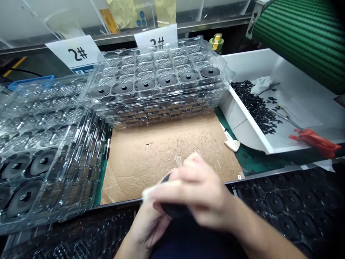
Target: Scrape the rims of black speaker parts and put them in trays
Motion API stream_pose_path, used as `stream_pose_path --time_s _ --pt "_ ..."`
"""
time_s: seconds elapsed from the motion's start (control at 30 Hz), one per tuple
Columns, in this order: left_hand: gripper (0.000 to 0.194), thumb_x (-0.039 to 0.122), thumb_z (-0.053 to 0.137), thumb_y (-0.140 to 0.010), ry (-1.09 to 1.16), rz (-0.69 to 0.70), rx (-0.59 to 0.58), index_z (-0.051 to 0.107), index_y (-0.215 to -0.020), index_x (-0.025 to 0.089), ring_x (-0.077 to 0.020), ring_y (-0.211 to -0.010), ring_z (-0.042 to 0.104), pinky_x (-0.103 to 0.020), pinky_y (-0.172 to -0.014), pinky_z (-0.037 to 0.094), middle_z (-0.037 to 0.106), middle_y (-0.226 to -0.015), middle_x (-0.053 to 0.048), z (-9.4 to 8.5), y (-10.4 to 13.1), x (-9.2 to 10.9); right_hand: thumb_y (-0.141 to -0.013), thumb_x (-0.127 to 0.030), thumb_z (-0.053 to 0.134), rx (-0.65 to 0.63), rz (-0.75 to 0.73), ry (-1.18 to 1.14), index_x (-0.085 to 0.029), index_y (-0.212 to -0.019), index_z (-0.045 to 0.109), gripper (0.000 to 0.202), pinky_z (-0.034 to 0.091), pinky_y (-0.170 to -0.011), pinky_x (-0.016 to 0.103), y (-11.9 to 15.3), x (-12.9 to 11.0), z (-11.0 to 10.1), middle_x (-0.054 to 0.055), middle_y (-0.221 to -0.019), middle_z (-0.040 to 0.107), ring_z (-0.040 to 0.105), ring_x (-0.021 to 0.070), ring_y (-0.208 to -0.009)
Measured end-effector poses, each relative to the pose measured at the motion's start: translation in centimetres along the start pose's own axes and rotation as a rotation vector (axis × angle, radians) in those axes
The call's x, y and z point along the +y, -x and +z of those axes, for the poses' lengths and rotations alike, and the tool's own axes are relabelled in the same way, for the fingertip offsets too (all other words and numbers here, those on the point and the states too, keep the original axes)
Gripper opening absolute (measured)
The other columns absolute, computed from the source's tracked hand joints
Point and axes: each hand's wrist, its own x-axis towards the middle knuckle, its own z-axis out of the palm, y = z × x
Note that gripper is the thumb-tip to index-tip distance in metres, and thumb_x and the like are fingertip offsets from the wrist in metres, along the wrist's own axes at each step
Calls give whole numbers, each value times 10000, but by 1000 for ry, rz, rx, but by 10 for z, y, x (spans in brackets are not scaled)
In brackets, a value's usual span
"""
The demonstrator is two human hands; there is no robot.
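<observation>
Both hands meet in front of my body, over the near edge of the bench. My left hand (148, 223) is wrapped round a black rounded part (174, 210) from below and the left. My right hand (202, 190) lies over the same part with bent fingers, slightly smeared by motion, and hides much of it. A pale covering shows on a fingertip near the left wrist. Under and beyond the hands is a worn cardboard sheet (134, 158). Similar black parts with a central stub sit in the front row of a clear plastic tray (159, 95) behind it.
More clear trays with black parts (40, 162) are stacked at left. At right, a white bin (237, 122) holds small black pieces (256, 108) and an orange-handled tool (314, 140). A dark tray of black parts (293, 205) lies at lower right. A green ribbed roll (302, 39) overhangs the bin.
</observation>
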Motion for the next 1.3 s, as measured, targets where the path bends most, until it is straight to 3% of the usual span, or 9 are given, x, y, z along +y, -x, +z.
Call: stream_pose_path --time_s 0.13,0.23,0.33,0.47,0.63,0.77,0.97,1.1,1.3 --pt "524 367 692 -648 101 15 -151 573 -1139 228 -302 -1074 535 -339 -929 429 581 -1177 -78 -6 0 2 -867 -245 478 41 478 -112 -277 -1109 580 265 450 -747 268 17 59 5 -2 -1036 615 565 130 -893" --pt "491 382 657 -680 174 -29 -205 570 -1143 246 -339 -1102 501 -372 -938 422 556 -1208 -79 -11 0 3 -833 -227 482 42 621 26 -236 -1114 592 301 442 -848 388 44 95 29 71 -1112 548 529 215 -1004" --pt "485 469 545 -751 224 -46 -234 545 -1176 234 -355 -1124 475 -398 -953 408 533 -1232 -88 -16 0 1 -832 -202 447 162 658 127 -193 -1207 516 381 405 -902 431 69 101 55 120 -1258 393 446 255 -1116" --pt "475 500 356 -854 119 25 -215 423 -1269 278 -305 -1053 549 -383 -892 455 518 -1232 -85 -22 -2 -2 -857 -206 416 228 670 126 -225 -1237 459 384 492 -716 281 82 80 64 96 -1255 375 498 189 -1042" --pt "867 231 622 -757 -788 693 3 26 -1379 332 -237 -1080 515 -408 -913 439 461 -1219 -101 -32 -10 -1 -859 -172 435 210 626 99 -273 -1113 551 297 440 -835 256 81 59 47 29 -1127 509 491 145 -1049" --pt "1068 27 663 -651 -1237 1012 -53 -97 -1378 217 -219 -1091 485 -424 -940 421 482 -1172 -135 -35 -16 5 -848 -159 474 196 640 61 -304 -1085 566 293 434 -800 234 81 47 36 1 -1048 555 520 119 -954" --pt "1057 27 674 -650 -1261 1014 -99 -76 -1380 177 -219 -1104 477 -425 -968 402 480 -1179 -142 -31 -11 6 -825 -163 553 271 633 -274 -323 -1061 562 286 444 -748 224 67 15 24 -17 -934 584 544 97 -838" --pt "967 98 669 -683 -1271 971 -94 13 -1389 169 -209 -1114 475 -393 -980 398 488 -1183 -134 -28 -7 6 -779 -171 615 144 586 -456 -294 -997 632 251 432 -725 230 50 12 27 -3 -848 604 529 106 -794" --pt "498 246 562 -801 -1567 667 -105 390 -1265 304 -195 -1136 472 -371 -941 430 514 -1239 -51 -34 1 14 -606 -309 757 302 940 -1066 -197 -792 645 244 403 -562 195 55 38 53 -16 -632 536 485 80 -582"
